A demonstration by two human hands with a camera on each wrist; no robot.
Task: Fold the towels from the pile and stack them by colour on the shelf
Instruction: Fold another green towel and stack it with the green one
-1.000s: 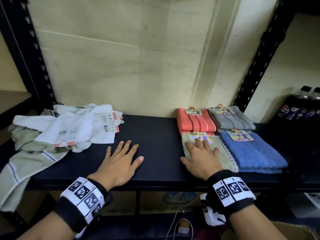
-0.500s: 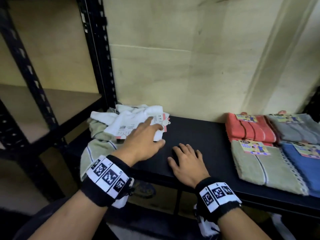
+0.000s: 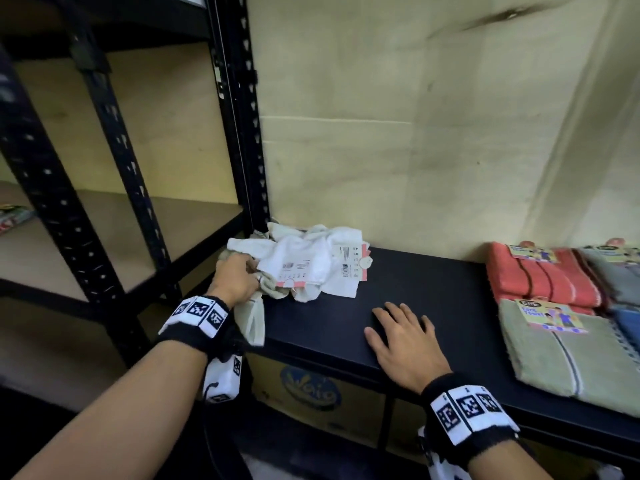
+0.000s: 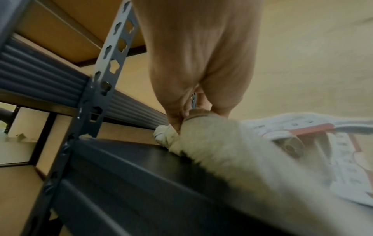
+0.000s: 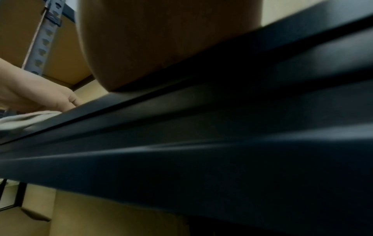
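A crumpled pile of towels (image 3: pixel 308 263) lies at the left end of the black shelf (image 3: pixel 426 292): white ones with paper tags on top, a pale green one (image 3: pixel 254 320) hanging over the front edge. My left hand (image 3: pixel 239 277) grips the pale green towel (image 4: pixel 214 137) at the pile's left side, fingers curled into the cloth. My right hand (image 3: pixel 403 336) rests flat on the bare shelf, fingers straight. At the right lie folded towels: orange (image 3: pixel 540 275), olive green (image 3: pixel 568 362), grey (image 3: pixel 620 271) and blue (image 3: pixel 628 323).
A black perforated upright (image 3: pixel 242 109) stands just left of the pile, with a brown shelf board (image 3: pixel 114 233) beyond it. The beige wall (image 3: pixel 415 150) backs the shelf. A cardboard box (image 3: pixel 311 396) sits below the shelf.
My left hand went from flat on the shelf to the pile and now grips the pale green towel. My right hand left the olive towel and lies on the bare shelf. View swung left.
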